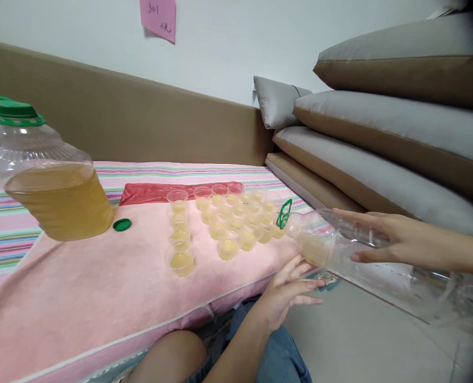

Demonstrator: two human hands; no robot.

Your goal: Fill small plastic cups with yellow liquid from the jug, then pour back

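A large clear plastic bottle (342,247), with a little yellow liquid near its shoulder, is tipped on its side, neck pointing left. My right hand (391,236) holds its body from above, fingers and thumb spread along it. Beneath the shoulder, my left hand (288,292) supports the bottle with fingers apart. A green handle ring (285,214) circles the neck, close to the rightmost cups. Several clear cups of yellow liquid (227,248) stand in a cluster left of the neck. Farther left, more cups (182,260) form a row running toward me.
A big jug of yellow liquid (61,202) with a green cap stands at the left. Near it lies a loose green cap (122,224). Red plastic (149,193) lies behind the cups on the pink cloth (101,287). Grey-brown cushions (380,127) are stacked at the right.
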